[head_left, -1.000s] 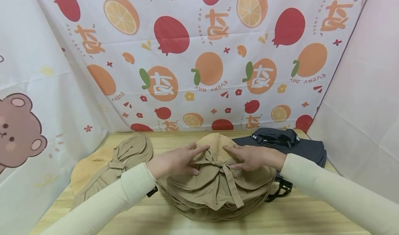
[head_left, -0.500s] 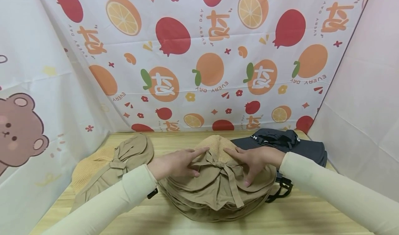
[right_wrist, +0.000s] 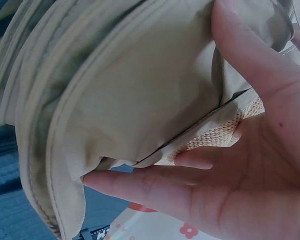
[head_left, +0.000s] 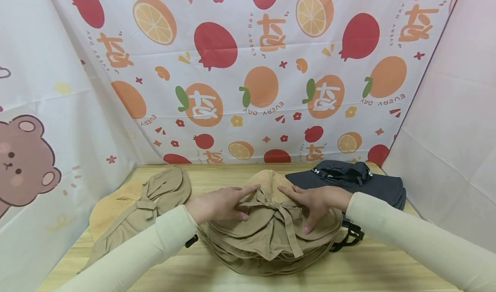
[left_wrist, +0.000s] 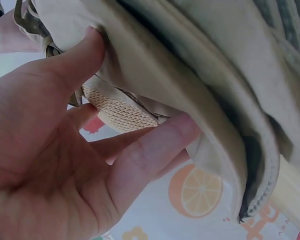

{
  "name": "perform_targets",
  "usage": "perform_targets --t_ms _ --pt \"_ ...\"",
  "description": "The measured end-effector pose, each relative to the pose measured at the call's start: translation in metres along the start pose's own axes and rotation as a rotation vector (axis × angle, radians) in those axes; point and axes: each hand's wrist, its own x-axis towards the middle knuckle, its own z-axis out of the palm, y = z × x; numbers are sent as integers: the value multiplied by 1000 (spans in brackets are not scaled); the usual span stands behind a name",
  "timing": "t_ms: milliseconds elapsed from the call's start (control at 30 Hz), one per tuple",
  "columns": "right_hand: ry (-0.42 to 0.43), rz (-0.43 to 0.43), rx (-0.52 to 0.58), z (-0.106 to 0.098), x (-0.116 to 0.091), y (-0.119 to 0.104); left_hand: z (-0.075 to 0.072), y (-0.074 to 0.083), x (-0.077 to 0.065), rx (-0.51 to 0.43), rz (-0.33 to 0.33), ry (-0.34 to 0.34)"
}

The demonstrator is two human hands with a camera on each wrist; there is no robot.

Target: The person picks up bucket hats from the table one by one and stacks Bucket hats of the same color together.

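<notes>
In the head view, a stack of khaki sun hats stands mid-table. The top hat (head_left: 267,236) has a tan woven crown (head_left: 272,182) and a cloth bow (head_left: 274,206). My left hand (head_left: 221,203) rests on its left side, fingers extended against the crown and brim. Across from it, my right hand (head_left: 315,200) touches the right side, thumb down on the brim. The left wrist view has the thumb and spread fingers of that hand (left_wrist: 65,150) against the layered brim (left_wrist: 165,75). Fingers of the right hand (right_wrist: 250,165) lie similarly along the brim (right_wrist: 135,95) in the right wrist view.
Another khaki and tan hat (head_left: 143,206) lies at the table's left. Dark navy hats (head_left: 364,184) lie at the back right, with a black strap (head_left: 350,237) near the stack. Printed cloth (head_left: 255,85) hangs behind the wooden table (head_left: 186,266).
My right thumb has moved from near the bow down and outward onto the right brim. The left hand stays almost in place, and the stack has not visibly moved.
</notes>
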Motion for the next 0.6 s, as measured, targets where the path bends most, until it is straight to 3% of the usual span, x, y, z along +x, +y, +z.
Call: perform_targets --t_ms 600 --pt "-5 11 -3 -1 0 0 -3 0 1 9 -6 2"
